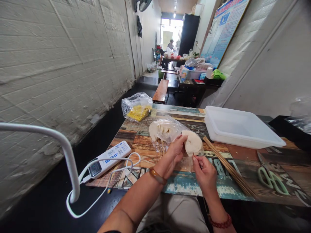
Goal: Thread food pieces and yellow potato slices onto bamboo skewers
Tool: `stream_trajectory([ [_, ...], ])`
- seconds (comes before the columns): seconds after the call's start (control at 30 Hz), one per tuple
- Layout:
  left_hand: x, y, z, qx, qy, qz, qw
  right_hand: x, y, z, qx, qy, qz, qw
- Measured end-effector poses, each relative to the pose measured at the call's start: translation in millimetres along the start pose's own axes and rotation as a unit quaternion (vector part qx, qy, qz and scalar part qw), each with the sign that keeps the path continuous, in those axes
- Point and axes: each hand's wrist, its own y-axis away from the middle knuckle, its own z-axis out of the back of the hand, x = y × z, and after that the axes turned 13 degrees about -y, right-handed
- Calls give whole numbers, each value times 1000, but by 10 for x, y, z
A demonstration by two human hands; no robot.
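Note:
My left hand (178, 147) grips the left edge of a pale, flat, rounded piece of food (193, 142), tilted up above the table. My right hand (205, 171) pinches a thin bamboo skewer (193, 154) at the lower edge of that piece; how far it goes in is hidden. Just beyond my left hand, more pale pieces (155, 130) with skewers in them lie in a clear plastic bag (173, 122). Beside my right hand, a bundle of long bamboo skewers (227, 166) rests slantwise on the table.
The patterned wooden table (143, 158) holds a white plastic tray (243, 142), green-handled scissors (273, 181), a bag with yellow contents (138, 111) and a white power bank (110, 158) with a cable. A white curved tube (70, 155) crosses the left side. Benches and laden tables stand behind.

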Motion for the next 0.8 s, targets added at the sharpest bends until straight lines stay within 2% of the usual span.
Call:
stream_trajectory([
  [0.27, 14, 4, 8, 21, -6, -14, 1000, -68, 1, 43, 24, -82, -68, 994],
  [0.5, 13, -13, 35, 31, 1, -6, 1000, -67, 110, 53, 50, -201, -126, 970],
  [0.6, 9, -23, 40, 25, 4, -5, 1000, -90, 212, 68, 64, -191, -137, 970],
  [0.8, 9, -26, 42, 24, 9, 9, 1000, -96, 284, 114, 80, -112, -115, 984],
])
